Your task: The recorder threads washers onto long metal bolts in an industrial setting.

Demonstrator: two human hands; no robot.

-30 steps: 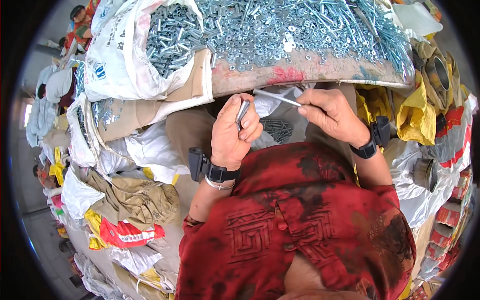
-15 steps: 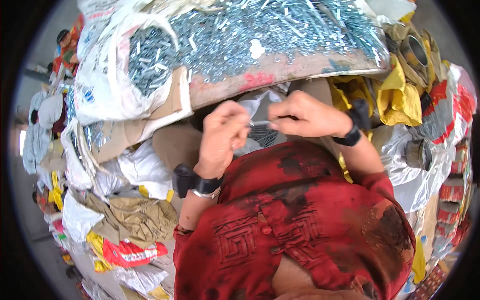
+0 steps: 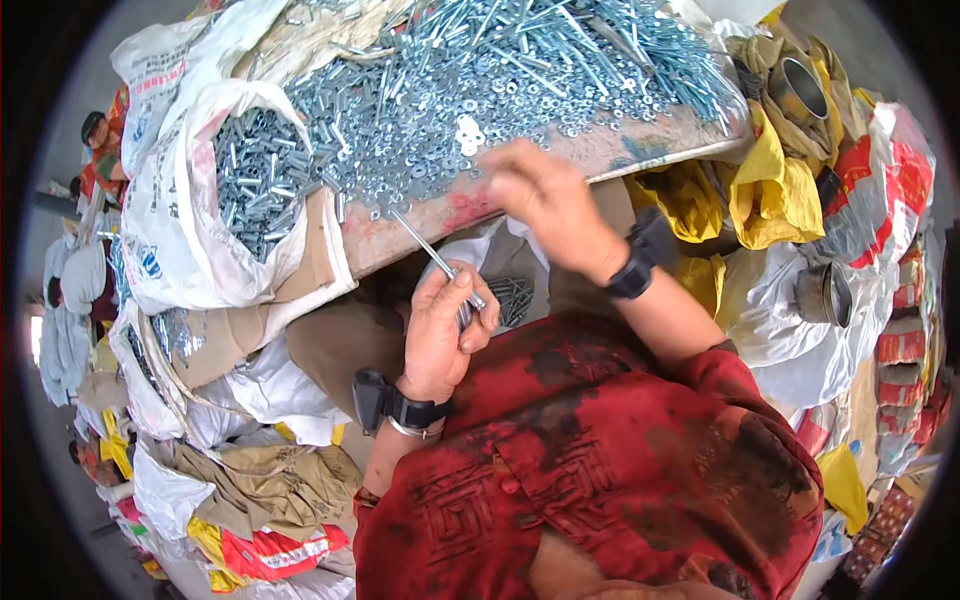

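My left hand (image 3: 438,335) is closed around a long silver metal rod (image 3: 424,243), a bolt-like piece, which points up and to the left toward the table edge. A thicker metal part shows between its fingers, too small to make out. My right hand (image 3: 556,205) is raised over the table's front edge, close to a heap of loose washers (image 3: 470,135); motion smears its fingers, so I cannot tell whether they hold anything. Below and between the hands, dark metal rods (image 3: 514,298) lie in a pale bag at my lap.
Long thin bolts (image 3: 580,45) pile up at the table's far right. A white sack (image 3: 160,215) at the left spills short metal sleeves (image 3: 255,170). Yellow bags (image 3: 775,195) and a metal tin (image 3: 823,294) stand at the right. Brown cloth sacks (image 3: 270,485) lie lower left.
My hands were together in front of me, with a metal piece between them. The right hand has since moved up to the table edge; the left keeps the rod, now tilted upward.
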